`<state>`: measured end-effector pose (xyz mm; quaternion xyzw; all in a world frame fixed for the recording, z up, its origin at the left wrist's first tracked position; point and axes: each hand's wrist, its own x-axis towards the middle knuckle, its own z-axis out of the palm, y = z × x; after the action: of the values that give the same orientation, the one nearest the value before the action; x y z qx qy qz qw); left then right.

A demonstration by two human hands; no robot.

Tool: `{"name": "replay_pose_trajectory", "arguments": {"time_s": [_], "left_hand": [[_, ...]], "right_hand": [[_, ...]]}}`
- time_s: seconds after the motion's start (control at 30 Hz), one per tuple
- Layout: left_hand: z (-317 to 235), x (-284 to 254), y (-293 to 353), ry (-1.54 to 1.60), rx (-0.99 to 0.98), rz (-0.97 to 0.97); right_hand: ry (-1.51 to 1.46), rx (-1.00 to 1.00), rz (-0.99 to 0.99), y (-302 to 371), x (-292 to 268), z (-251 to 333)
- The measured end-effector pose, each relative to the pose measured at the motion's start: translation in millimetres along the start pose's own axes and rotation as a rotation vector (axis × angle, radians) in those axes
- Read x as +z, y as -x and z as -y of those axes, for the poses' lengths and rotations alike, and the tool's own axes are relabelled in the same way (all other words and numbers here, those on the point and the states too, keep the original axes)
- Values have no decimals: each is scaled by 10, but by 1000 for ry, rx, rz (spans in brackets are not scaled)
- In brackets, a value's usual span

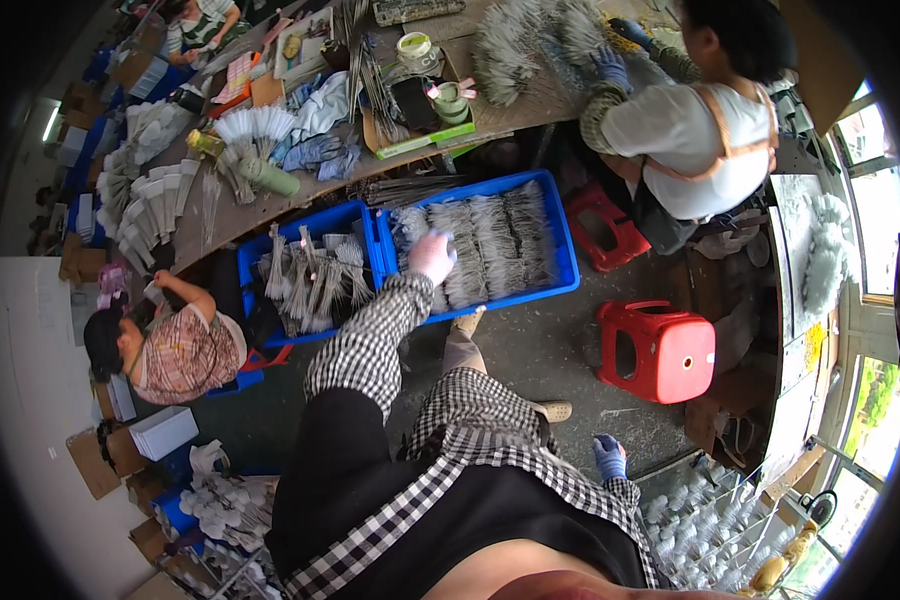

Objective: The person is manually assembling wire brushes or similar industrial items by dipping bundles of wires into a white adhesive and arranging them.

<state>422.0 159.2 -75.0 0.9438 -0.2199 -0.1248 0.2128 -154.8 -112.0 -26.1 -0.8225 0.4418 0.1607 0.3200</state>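
Note:
My left hand (433, 258), in a pale glove with greyish fingertips, reaches over the left part of a long blue crate (567, 275). It is at the rows of white bristle bundles (490, 245) packed inside; its fingers are turned down and mostly hidden. Low on the right, my right hand (610, 458) hangs in a blue-grey glove, fingers loosely apart with nothing visible in them. A wire rack with clear, rounded white pieces (705, 520) stands close to that hand. Left of the long crate, a second blue crate (251, 262) holds thin-stemmed white bundles (315, 275).
A long worktable (370, 178) beyond the crates carries bristle pieces, gloves (320, 155) and a green-edged box (425, 142). Red stools (685, 358) stand on the right. One co-worker (695, 135) handles bristles at the table; another person (190, 350) sits at the left.

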Motion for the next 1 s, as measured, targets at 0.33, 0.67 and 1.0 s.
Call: {"name": "replay_pose_trajectory", "arguments": {"time_s": [0.33,0.67,1.0], "left_hand": [[1407,113,-2138,-595,-179,316],[1246,-101,-2448,-545,-159,704],[758,-767,-2447,-695,55,942]], "right_hand": [[41,236,84,467,520,1200],[-142,377,12,350,576,2092],[-186,313,-42,52,1035,2076]]}}
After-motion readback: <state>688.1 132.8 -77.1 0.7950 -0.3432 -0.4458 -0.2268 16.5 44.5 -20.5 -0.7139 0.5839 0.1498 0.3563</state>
